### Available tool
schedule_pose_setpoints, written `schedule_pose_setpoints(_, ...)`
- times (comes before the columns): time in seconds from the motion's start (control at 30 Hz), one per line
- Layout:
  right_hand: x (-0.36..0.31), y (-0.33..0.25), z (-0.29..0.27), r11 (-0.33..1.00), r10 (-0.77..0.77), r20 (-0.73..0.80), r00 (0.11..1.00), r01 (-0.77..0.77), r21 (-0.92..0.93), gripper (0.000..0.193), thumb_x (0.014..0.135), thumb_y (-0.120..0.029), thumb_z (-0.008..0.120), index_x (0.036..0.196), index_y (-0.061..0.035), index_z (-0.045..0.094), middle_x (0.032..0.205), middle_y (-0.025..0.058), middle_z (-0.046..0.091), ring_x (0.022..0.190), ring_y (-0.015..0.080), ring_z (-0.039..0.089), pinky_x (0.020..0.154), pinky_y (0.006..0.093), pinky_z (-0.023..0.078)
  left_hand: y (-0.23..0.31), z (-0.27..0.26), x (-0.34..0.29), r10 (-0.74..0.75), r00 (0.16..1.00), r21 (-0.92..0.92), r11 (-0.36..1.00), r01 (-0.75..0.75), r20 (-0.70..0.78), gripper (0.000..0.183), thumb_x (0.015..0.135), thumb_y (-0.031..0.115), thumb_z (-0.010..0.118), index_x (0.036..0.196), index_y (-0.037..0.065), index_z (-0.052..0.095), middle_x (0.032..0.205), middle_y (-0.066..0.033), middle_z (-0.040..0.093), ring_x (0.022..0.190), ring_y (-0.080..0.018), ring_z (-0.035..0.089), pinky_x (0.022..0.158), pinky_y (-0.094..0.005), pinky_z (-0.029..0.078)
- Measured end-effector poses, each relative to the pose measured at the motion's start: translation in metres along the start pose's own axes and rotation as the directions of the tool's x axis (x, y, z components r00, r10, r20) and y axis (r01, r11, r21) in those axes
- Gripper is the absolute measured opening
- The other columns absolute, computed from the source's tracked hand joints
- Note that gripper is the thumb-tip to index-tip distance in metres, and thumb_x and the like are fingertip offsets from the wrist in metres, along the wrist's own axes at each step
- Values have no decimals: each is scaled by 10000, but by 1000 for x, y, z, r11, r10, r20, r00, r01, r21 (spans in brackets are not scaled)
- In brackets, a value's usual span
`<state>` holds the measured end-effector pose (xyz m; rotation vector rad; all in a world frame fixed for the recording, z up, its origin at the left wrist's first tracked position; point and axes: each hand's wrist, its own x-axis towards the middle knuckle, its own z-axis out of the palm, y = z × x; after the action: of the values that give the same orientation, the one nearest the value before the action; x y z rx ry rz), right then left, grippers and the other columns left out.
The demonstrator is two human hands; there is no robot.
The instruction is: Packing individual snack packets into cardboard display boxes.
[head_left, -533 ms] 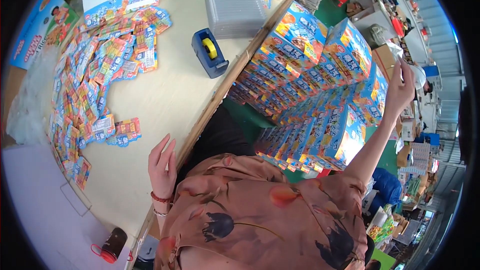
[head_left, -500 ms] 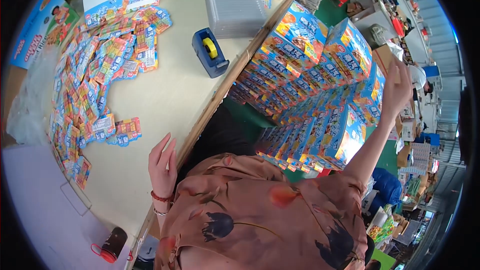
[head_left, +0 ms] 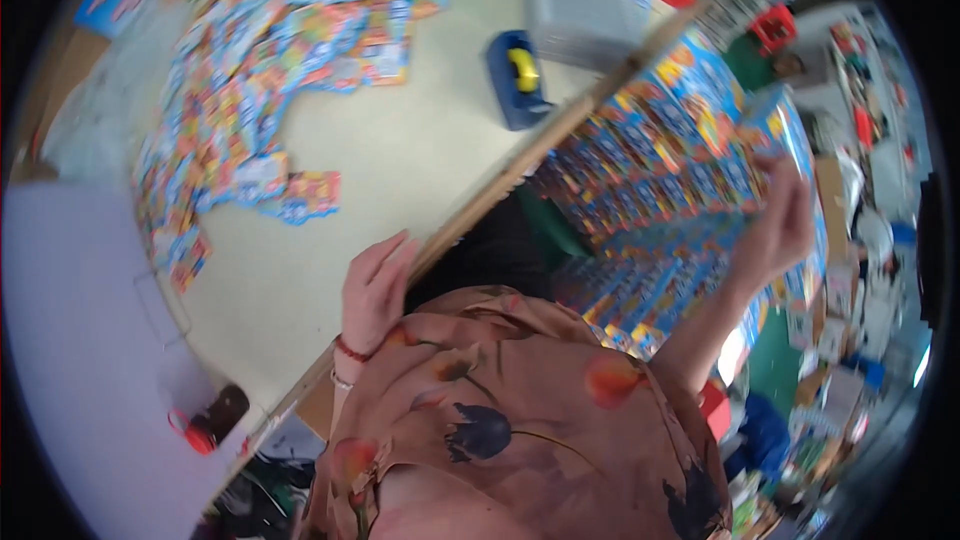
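My left hand (head_left: 376, 288) rests at the wooden edge of the pale table (head_left: 365, 145), fingers stretched out and slightly apart, holding nothing. A red beaded bracelet circles its wrist. Blurred by motion, my right hand (head_left: 783, 225) is raised over stacked blue printed boxes (head_left: 640, 225) to the right of the table. Its fingers look loosely extended, and no object shows in them. On the table's left side lies a heap of colourful flat packets (head_left: 240, 90). A blue tape dispenser (head_left: 513, 90) with a yellow core stands near the edge, beside a stack of clear plastic trays (head_left: 580, 10).
A dark bottle with a red lid (head_left: 222, 418) lies at the table's near left, next to a whitish panel (head_left: 80, 340). Red stools (head_left: 773, 30) stand beyond the boxes. Shelves and cartons fill the far right, with a blue bag (head_left: 765, 440) on the floor.
The whole view has swung, so the table and packets sit higher and further right. My right hand is lower over the boxes. My left hand stays by the table edge.
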<state>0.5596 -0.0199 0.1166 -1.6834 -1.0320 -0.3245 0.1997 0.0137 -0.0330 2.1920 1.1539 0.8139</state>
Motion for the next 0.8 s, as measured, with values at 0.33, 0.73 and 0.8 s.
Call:
schedule_pose_setpoints(0.33, -164, -88, 210, 756, -411, 829, 379, -367, 542, 140, 880, -39, 625, 995, 18, 681, 837, 97, 696, 759, 132, 654, 704, 258, 508, -8, -33, -36, -138, 979, 94, 984, 153, -151, 397, 804, 4, 606, 1190, 99, 610, 1205, -81, 601, 1045, -292, 579, 910, -405, 454)
schedule_pose_setpoints(0.73, -156, -112, 350, 753, -506, 765, 397, -230, 617, 225, 895, -107, 637, 1099, -18, 667, 960, 55, 685, 777, 97, 629, 683, 258, 507, -40, -50, -124, -569, 686, 8, 767, 642, -454, 354, 848, 17, 611, 1192, 98, 630, 1207, -110, 613, 1079, -296, 581, 928, -386, 459)
schedule_pose_setpoints(0.8, -119, -106, 372, 783, -397, 739, 545, -219, 582, 220, 885, -108, 625, 1091, -46, 672, 927, 84, 692, 823, 163, 653, 694, 281, 505, -44, -54, -113, -534, 663, 68, 750, 658, -525, 413, 843, 13, 616, 1245, 107, 596, 1310, -115, 550, 1193, -309, 516, 1001, -396, 412)
